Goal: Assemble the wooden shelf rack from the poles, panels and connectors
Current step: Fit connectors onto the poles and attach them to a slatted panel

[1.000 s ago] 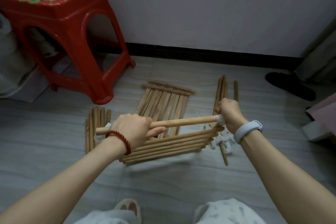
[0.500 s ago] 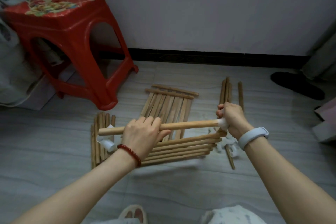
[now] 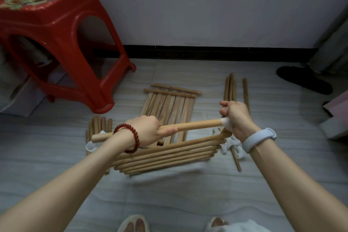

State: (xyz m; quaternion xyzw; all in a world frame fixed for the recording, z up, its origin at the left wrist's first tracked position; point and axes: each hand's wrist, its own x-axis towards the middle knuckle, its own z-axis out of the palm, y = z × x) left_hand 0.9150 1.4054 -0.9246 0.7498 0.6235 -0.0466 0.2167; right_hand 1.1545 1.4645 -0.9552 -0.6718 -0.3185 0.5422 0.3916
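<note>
L hand [image 3: 145, 130] grips the pole [image 3: 190, 126] mid-length, held above the floor [image 3: 169, 194]. R hand [image 3: 236, 117] pinches the white connector [image 3: 225, 123] on its end. Panels: one [image 3: 167, 154] under the pole, one [image 3: 169, 103] nearer the wall. Spare poles [image 3: 230, 88] lie beyond the R hand.

The pole [image 3: 190, 126] is pale, smooth, matt wood, capped by a white plastic connector [image 3: 225, 123]. Beneath it, the slatted panels [image 3: 167, 154] are the same unvarnished wood. Left of them, the red stool [image 3: 62, 30] is glossy moulded plastic. The floor [image 3: 169, 194] is grey, faintly veined, matt tile.
</note>
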